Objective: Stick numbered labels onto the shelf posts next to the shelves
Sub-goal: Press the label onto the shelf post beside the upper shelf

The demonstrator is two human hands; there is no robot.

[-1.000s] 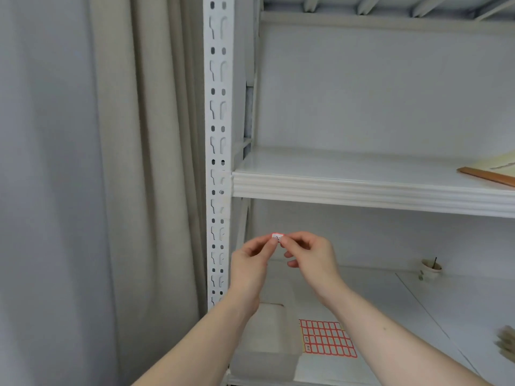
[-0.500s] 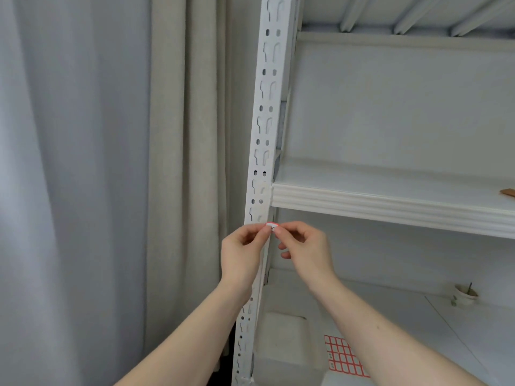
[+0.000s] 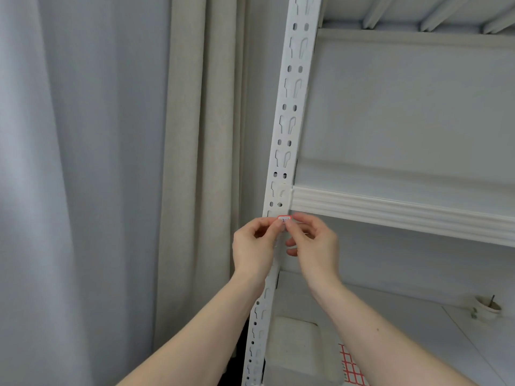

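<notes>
Both hands, left hand (image 3: 252, 247) and right hand (image 3: 315, 246), pinch red-bordered label (image 3: 284, 218) against shelf post (image 3: 289, 112), just below shelf (image 3: 390, 210) front edge; other fingers loosely curled.

2 bare forearms, left hand (image 3: 252, 247), right hand (image 3: 316, 246), no sleeves, no rings

both bare forearms reach up and forward, wrists close together. the left hand (image 3: 252, 243) and right hand (image 3: 315, 243) meet at their fingertips — thumb and forefinger of each pinched together, the remaining fingers of the right hand loosely curled below.
</notes>
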